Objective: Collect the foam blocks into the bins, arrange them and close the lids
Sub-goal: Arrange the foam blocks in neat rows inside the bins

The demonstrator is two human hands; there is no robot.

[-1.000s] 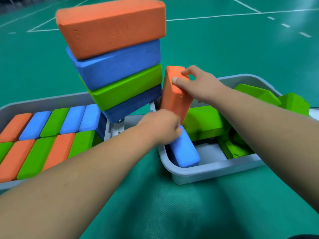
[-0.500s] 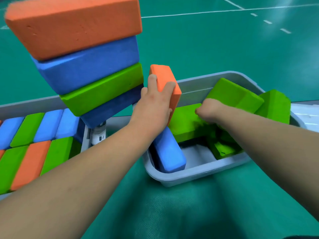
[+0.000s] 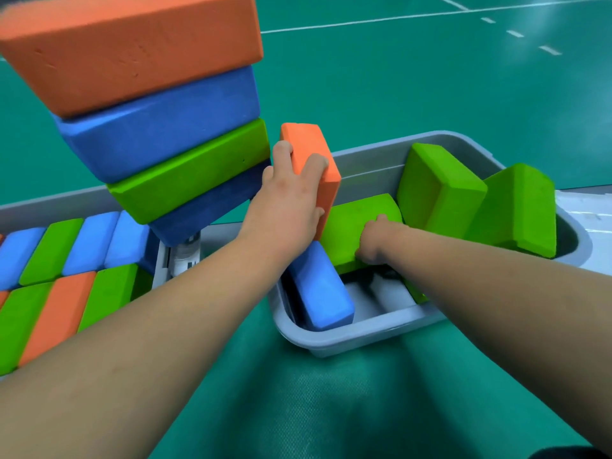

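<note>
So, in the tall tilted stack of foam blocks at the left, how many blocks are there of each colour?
orange block: 1
blue blocks: 2
green block: 1
Total: 4

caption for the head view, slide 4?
Left hand grips upright orange block; right hand grasps green block in grey bin.

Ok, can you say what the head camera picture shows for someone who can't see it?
The left hand grips an upright orange block and the right hand holds a green block inside a grey bin. A leaning stack rises on the left.
</note>
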